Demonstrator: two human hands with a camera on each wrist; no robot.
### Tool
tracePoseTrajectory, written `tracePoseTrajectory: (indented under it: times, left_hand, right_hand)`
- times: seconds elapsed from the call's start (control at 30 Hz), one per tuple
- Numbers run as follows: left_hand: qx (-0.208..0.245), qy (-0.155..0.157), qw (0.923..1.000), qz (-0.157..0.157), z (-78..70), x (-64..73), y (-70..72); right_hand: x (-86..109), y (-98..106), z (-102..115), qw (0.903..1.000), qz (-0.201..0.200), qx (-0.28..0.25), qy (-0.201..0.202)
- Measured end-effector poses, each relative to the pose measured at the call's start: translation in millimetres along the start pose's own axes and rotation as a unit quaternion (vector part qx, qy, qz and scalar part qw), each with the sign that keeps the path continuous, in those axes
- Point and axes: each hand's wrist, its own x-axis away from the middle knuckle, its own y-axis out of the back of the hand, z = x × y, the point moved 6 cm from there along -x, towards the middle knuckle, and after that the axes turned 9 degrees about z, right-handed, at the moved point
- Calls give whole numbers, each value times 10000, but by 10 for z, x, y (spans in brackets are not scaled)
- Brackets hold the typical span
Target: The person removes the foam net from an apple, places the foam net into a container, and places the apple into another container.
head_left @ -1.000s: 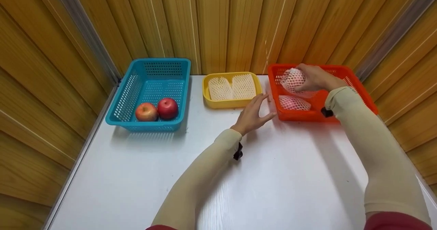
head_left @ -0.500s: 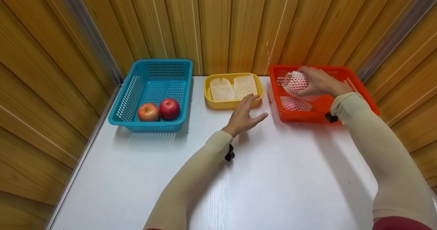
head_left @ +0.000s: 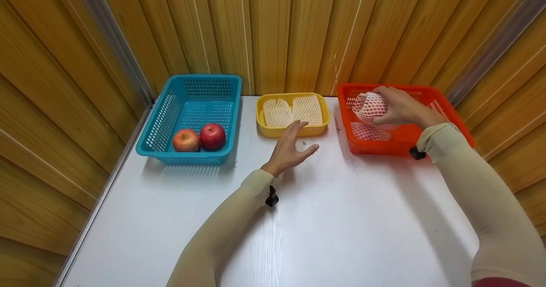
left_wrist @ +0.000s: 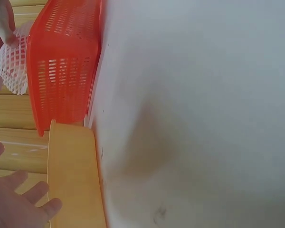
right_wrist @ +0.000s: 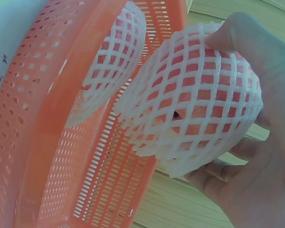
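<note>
My right hand (head_left: pixel 399 106) grips an apple in a white foam net (head_left: pixel 372 106) over the left part of the red basket (head_left: pixel 409 148). In the right wrist view the thumb and fingers curl round the netted apple (right_wrist: pixel 199 95), its red skin showing through the mesh. A second netted apple (head_left: pixel 370 131) lies in the basket's front left corner. My left hand (head_left: pixel 286 150) has its fingers spread, holding nothing, in front of the yellow tray (head_left: pixel 294 131). Two foam nets (head_left: pixel 307 110) lie flat in that tray; the left fingertips overlap its front rim in the head view.
A blue basket (head_left: pixel 147 152) stands at the back left with two bare apples (head_left: pixel 212 136) near its front. Wood-panelled walls (head_left: pixel 273 35) close off the back and sides of the white table (head_left: pixel 341 227).
My left hand has moved left and slightly toward me, from beside the red basket to before the yellow tray. My right hand keeps its grip on the netted apple, shifting slightly.
</note>
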Motion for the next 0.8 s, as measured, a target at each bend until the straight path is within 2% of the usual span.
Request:
tracePoseTrajectory:
  times: [0.2, 0.6, 0.8]
  left_hand:
    - [110, 253, 9996, -58, 92, 98, 101]
    - [128, 293, 9991, -261, 266, 314, 266]
    - [113, 300, 9989, -329, 314, 394, 328]
  right_hand:
    - [35, -21, 74, 9998, -103, -3, 194]
    - [103, -62, 135, 9999, 22, -97, 32]
    - [116, -78, 143, 9999, -18, -90, 77]
